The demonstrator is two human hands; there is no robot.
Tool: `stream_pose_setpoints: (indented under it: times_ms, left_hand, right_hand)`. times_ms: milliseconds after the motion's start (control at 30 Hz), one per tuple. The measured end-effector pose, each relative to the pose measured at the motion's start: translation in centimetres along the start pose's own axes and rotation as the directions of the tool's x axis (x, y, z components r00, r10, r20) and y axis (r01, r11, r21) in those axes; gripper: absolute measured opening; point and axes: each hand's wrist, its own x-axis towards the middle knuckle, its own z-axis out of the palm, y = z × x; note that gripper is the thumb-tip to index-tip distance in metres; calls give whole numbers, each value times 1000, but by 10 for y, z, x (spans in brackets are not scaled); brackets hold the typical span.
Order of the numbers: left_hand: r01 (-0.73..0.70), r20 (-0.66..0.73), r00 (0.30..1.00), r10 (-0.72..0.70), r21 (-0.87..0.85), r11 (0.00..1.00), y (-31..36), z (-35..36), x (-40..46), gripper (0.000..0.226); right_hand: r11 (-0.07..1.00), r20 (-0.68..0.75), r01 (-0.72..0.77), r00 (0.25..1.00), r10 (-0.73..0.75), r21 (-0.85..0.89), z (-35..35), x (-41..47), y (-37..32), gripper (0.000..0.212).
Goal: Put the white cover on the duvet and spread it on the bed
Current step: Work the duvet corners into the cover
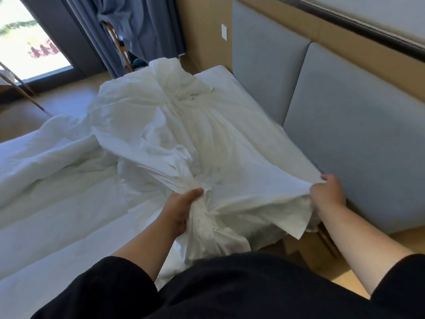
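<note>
A crumpled white cover (161, 125) lies across the bed (53, 226), bunched toward me and stretching away to the far end. My left hand (181, 210) grips a gathered bunch of this cloth near the bed's near corner. My right hand (326, 194) pinches an edge of the same cover close to the headboard, pulling it taut between both hands. A second mass of white bedding, probably the duvet (46, 153), lies spread on the left of the mattress. Where one ends and the other begins is hard to tell.
A grey padded headboard (345, 134) runs along the right. Blue curtains (138, 31) and a wooden chair (119, 47) stand at the far end beside a bright window (27, 42). Wood floor shows beyond the bed and by my right arm.
</note>
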Motion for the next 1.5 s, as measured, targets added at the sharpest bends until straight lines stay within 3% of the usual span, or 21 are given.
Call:
stream_pose_setpoints:
  times_ms: [67, 100, 167, 233, 267, 300, 367, 467, 567, 633, 733, 800, 867, 967, 1033, 1133, 1200, 1267, 1400, 1500]
  left_hand:
    - [20, 14, 1000, -20, 25, 999, 1, 4, 2, 31]
    - [15, 32, 999, -16, 35, 999, 1, 7, 5, 33]
    - [0, 72, 997, -4, 61, 998, 3, 13, 10, 36]
    - [25, 119, 992, -40, 125, 992, 9, 19, 16, 41]
    - [59, 144, 986, -86, 184, 981, 12, 22, 18, 47]
    - [97, 170, 976, -138, 231, 968, 16, 22, 19, 54]
    - [170, 246, 939, -239, 271, 947, 20, 15, 27, 67]
    - [212, 319, 894, -313, 314, 925, 21, -10, 46, 74]
    - [202, 385, 842, -377, 423, 883, 15, -42, 59, 81]
    - [125, 427, 824, -374, 506, 853, 11, -55, 62, 72]
    - [108, 427, 802, -417, 582, 806, 13, -67, 67, 65]
    - [138, 475, 741, -475, 584, 800, 22, -75, 71, 60]
    - [116, 537, 685, -492, 586, 802, 32, -85, 78, 63]
    - [-5, 632, 598, -493, 618, 786, 39, -97, 90, 96]
    - [-84, 615, 636, -467, 656, 750, 35, -107, 96, 91]
    - [-253, 568, 772, -286, 687, 681, 16, -130, 104, 42]
    - [-301, 555, 797, -239, 707, 639, -4, -147, 106, 18]
    - [-363, 526, 829, -190, 766, 531, -27, -161, 107, 11]
    - [-460, 478, 878, -38, 862, 215, -81, -181, 111, 20]
    - [-617, 618, 786, -24, 779, -111, -127, -194, 102, 39]
  right_hand:
    - [991, -92, 135, 987, -132, 18, -7, -17, -20, 48]
    - [978, -64, 205, 977, -202, 48, -5, -35, -33, 44]
    - [941, 173, 320, 927, -334, 107, 9, -81, -60, 43]
    - [940, 537, 332, 781, -319, 75, 39, -132, -79, 60]
    - [931, 638, 365, 711, -296, 25, 58, -151, -82, 74]
    - [910, 666, 413, 687, -290, -30, 79, -164, -83, 85]
    - [865, 578, 479, 753, -315, -152, 109, -176, -86, 88]
    - [905, 505, 401, 816, -282, -142, 134, -186, -86, 94]
    - [945, 492, 327, 826, -275, -22, 159, -204, -81, 92]
    - [953, 468, 303, 844, -262, -13, 175, -214, -78, 84]
    - [964, 550, 255, 796, -251, 71, 194, -225, -83, 94]
    - [960, 556, 267, 787, -266, 82, 205, -229, -87, 101]
    - [959, 475, 278, 838, -267, 48, 213, -230, -88, 88]
    - [966, 298, 251, 929, -221, -65, 216, -223, -84, 61]
    - [958, 235, 246, 950, -206, -151, 210, -213, -83, 53]
    - [873, 182, 350, 935, -304, -339, 190, -189, -78, 48]
    - [788, 194, 384, 923, -331, -481, 177, -169, -72, 40]
    - [725, 221, 404, 914, -339, -558, 169, -152, -67, 38]
    - [672, 279, 480, 877, -392, -564, 174, -135, -63, 34]
    - [670, 339, 498, 867, -366, -550, 181, -123, -51, 36]
